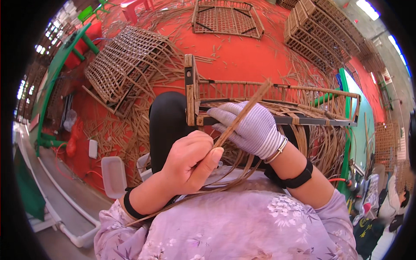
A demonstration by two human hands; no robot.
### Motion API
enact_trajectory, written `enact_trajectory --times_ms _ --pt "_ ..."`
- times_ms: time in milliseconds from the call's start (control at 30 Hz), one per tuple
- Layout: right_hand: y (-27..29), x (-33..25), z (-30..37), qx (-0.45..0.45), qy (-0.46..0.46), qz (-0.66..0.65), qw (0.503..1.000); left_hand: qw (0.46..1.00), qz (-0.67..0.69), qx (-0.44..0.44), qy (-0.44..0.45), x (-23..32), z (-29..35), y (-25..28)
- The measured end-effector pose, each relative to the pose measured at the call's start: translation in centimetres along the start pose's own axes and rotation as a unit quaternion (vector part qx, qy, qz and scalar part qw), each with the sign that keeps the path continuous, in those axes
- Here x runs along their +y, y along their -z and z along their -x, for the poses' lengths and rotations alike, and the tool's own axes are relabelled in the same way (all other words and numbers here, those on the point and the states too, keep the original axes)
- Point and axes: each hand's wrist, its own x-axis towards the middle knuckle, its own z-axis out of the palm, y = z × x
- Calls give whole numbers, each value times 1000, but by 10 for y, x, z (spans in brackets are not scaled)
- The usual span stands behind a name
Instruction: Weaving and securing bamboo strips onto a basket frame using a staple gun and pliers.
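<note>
Nearest to me is my lap, covered in a lilac flowered smock [242, 225], with both forearms rising out of it, each banded by a black strap. My left hand [190, 162] is bare and curled into a loose fist, thumb pressed against the forefinger, pinching the lower end of a flat cane strip [242, 113]. The strip runs up toward one o'clock, crossing in front of my right hand and ending above the top rail of the frame. More long strips trail from under my left hand down across my lap toward seven o'clock.

My right hand [253, 128] wears a pale striped glove with a bangle at the wrist. Its fingers are held together and laid flat over the near lower rail of the wooden frame [277, 106]; the strip hides part of them, so I cannot tell whether they grip anything beneath.

The frame is half woven and rests against my knee in black trousers [167, 121]. Its corner post stands at twelve o'clock from my left hand, with rails running off to three o'clock.

Farther out on the red floor [242, 56], at ten o'clock, a woven basket panel [125, 65] lies tipped among loose cane scraps. At eight o'clock sits a white plastic tub [113, 173]. At twelve o'clock lies a flat woven tray [227, 17], and at one o'clock stacked baskets [320, 30].
</note>
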Motion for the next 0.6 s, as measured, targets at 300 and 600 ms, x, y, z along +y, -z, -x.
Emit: enact_trajectory --times_ms 300,600 --pt "1 2 2 23 0 -13 1000 918 -360 -18 -166 -6 -67 45" --pt "-6 -1 7 55 -1 -2 998 865 -496 -63 -48 -45 -91 43"
